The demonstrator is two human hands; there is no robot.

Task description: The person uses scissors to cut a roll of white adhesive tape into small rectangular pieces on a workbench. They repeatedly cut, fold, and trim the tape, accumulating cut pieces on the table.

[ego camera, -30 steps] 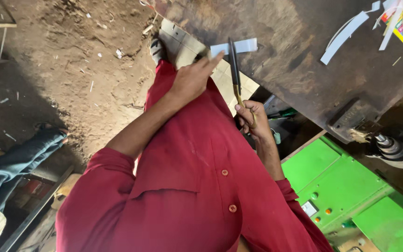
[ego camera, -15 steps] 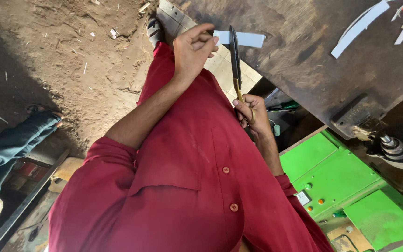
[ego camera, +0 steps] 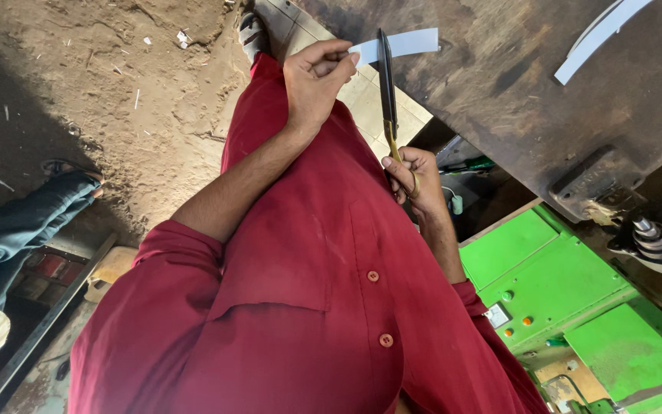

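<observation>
I am pinching 1 pale strip (ego camera: 404, 44) in my left hand (ego camera: 314, 80), thumb and fingertips closed narrow on its near end. The strip is running out toward 3 o'clock from that hand, its long axis lying across the view, over the edge of the dark table (ego camera: 515, 100).

My right hand (ego camera: 415, 178) is wrapped around the brass-coloured handles of 1 pair of scissors (ego camera: 386, 84), fingers through the loops. The scissors are pointing to 12 o'clock from that hand, so their long axis is crossing the strip's at close to a right angle. The dark blades are meeting the strip just beside my left fingertips; I cannot tell whether the blades are parted or closed on it.

So the strip is lying at 12 o'clock from my right hand and at 3 o'clock from my left, and the left hand is the nearer one, touching it.

At 2 o'clock on the table I am seeing about 3 more pale offcuts (ego camera: 595, 38), well apart from my hands. At 5 o'clock is 1 green machine (ego camera: 553, 276). At 8 o'clock another person's leg in jeans (ego camera: 24, 222) is resting on the dirt floor (ego camera: 116, 92).
</observation>
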